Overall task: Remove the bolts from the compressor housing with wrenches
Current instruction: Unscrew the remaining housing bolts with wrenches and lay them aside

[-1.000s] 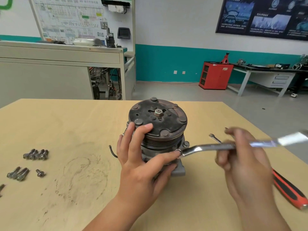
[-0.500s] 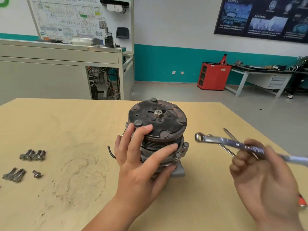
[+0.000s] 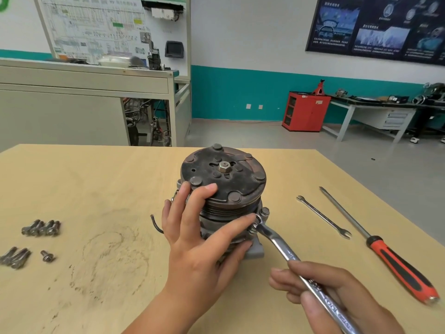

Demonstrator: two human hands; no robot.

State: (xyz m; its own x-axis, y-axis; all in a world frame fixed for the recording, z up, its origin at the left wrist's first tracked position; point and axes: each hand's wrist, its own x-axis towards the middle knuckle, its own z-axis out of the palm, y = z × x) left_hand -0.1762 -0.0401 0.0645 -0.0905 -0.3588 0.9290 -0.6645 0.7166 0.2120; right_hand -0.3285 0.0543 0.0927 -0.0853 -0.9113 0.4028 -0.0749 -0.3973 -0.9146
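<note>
The compressor stands upright on the wooden table, its dark rusty clutch plate facing up. My left hand wraps around its left and front side, thumb reaching to the housing's right flange. My right hand grips the handle of a shiny ring wrench. The wrench's ring end sits on a bolt at the housing's front right, beside my left thumb tip. Another bolt head stands just behind it.
Several removed bolts lie at the table's left, with more bolts near the left edge and one short bolt. A thin open-end wrench and a red-handled screwdriver lie to the right. Workbenches and a red cabinet stand behind.
My right hand lifted the wrench off the housing, swung it away to the right, then brought its ring end back onto the front right bolt with the handle angled toward me. The left hand stayed put.
</note>
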